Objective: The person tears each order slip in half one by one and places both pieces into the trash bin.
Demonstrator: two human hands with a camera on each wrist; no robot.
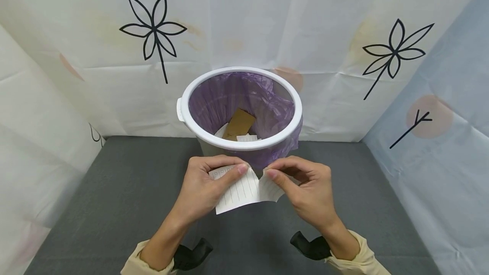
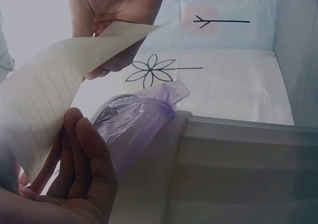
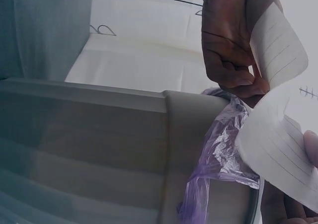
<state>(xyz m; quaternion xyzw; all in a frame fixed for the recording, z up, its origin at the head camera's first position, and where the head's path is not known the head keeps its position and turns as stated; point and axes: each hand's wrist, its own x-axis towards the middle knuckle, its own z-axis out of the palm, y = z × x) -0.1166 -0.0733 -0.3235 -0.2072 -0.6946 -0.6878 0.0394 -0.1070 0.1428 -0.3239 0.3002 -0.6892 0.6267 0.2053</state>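
Observation:
A lined sheet of white paper is stretched between both hands, with a tear running down from its top edge. My left hand pinches the left part between thumb and fingers. On the other side of the tear, my right hand pinches the smaller right part. The two parts still join along the lower edge. Just beyond the hands stands a white-rimmed trash bin lined with a purple bag. In the left wrist view the paper curves upward between the hands.
Inside the bin lie a brown cardboard piece and some white paper scraps. The bin stands on a dark grey tabletop. Pale cloth with flower drawings hangs behind and at the sides.

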